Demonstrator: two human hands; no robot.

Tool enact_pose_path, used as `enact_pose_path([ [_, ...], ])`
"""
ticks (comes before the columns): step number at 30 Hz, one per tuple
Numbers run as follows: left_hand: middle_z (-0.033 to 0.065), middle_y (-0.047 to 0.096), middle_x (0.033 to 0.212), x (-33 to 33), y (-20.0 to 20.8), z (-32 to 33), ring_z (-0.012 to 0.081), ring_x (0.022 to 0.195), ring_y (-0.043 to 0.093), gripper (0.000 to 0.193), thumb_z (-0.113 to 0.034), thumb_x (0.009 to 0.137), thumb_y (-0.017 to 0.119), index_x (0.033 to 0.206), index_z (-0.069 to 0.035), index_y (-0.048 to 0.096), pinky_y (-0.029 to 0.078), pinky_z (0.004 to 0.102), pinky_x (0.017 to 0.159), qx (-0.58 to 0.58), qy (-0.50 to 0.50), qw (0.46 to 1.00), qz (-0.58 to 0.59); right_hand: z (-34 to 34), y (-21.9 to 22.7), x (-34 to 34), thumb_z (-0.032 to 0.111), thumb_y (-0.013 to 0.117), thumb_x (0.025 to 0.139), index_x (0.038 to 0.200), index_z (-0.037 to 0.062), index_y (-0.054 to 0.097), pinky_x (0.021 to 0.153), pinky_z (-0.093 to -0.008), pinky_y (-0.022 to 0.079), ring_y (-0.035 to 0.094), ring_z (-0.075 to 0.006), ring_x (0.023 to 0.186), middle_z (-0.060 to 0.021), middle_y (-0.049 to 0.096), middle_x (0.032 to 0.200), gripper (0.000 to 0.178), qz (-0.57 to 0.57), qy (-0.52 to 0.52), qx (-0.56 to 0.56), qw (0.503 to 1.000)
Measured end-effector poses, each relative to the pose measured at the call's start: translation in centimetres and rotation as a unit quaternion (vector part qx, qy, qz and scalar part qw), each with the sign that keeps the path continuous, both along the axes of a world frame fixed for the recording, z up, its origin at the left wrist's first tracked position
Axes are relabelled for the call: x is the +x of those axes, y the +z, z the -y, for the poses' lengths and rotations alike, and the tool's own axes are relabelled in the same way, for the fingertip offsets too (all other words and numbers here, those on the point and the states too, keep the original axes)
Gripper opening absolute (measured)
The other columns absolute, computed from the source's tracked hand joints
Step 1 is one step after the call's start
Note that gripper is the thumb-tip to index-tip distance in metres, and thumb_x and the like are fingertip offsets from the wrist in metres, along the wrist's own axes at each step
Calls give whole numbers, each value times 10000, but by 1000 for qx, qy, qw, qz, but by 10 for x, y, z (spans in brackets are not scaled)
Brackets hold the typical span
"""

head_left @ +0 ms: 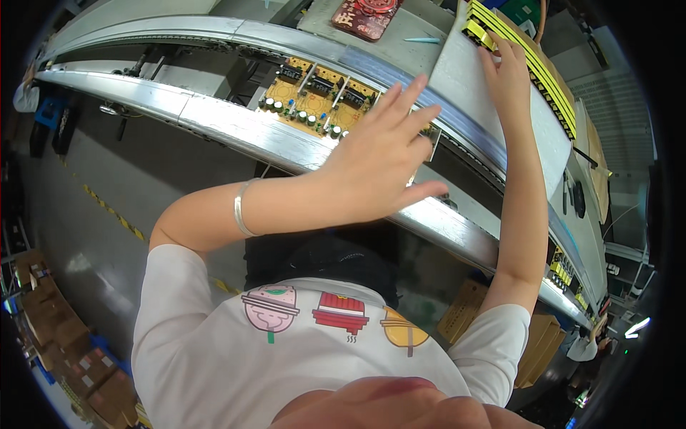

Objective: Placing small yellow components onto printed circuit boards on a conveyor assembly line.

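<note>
A panel of tan circuit boards [321, 100] lies across the conveyor rails, carrying black parts, white-topped capacitors and small blue parts. Over its right end hovers my left hand [382, 154], open, its fingers spread and nothing in them. It hides part of the panel. At the upper right, my right hand [509, 75] has thumb and fingers closed about a yellow-and-black transformer [474, 30], which sticks out beside the near end of the rows. The fingers cover part of it. Long rows of yellow transformers [547, 86] run along the edge of a white sheet [468, 86].
Metal conveyor rails [214, 118] curve across in front of me. Beyond them are a dark red printed card [364, 18] and a light blue pointed tool [423, 40]. Cardboard boxes [89, 357] stand at the lower left. Other people are at the far left and right edges.
</note>
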State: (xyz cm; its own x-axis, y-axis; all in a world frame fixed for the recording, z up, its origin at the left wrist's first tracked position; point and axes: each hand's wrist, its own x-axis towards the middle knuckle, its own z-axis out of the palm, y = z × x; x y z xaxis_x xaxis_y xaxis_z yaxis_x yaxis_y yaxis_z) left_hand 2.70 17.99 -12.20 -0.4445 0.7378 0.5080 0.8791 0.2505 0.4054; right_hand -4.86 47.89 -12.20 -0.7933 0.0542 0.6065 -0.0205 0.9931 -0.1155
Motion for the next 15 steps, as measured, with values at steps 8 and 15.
enact_pose_path([
  [8, 202, 585, 1284, -66, 41, -18, 349, 1345, 441, 377, -373, 960, 593, 1005, -8, 676, 243, 490, 1208, 118, 20, 989, 87, 14, 15, 45, 172, 715, 924, 1251, 38, 656, 809, -303, 548, 659, -199, 914, -106, 674, 1069, 359, -7, 105, -221, 970],
  [15, 175, 627, 1048, -93, 79, -55, 323, 1101, 562, 230, -211, 970, 557, 971, 10, 621, 337, 462, 1143, 119, -51, 974, 187, 82, 30, 132, 96, 737, 873, 1143, 43, 703, 699, -232, 474, 579, -120, 776, -48, 672, 964, 277, 180, 176, -356, 900],
])
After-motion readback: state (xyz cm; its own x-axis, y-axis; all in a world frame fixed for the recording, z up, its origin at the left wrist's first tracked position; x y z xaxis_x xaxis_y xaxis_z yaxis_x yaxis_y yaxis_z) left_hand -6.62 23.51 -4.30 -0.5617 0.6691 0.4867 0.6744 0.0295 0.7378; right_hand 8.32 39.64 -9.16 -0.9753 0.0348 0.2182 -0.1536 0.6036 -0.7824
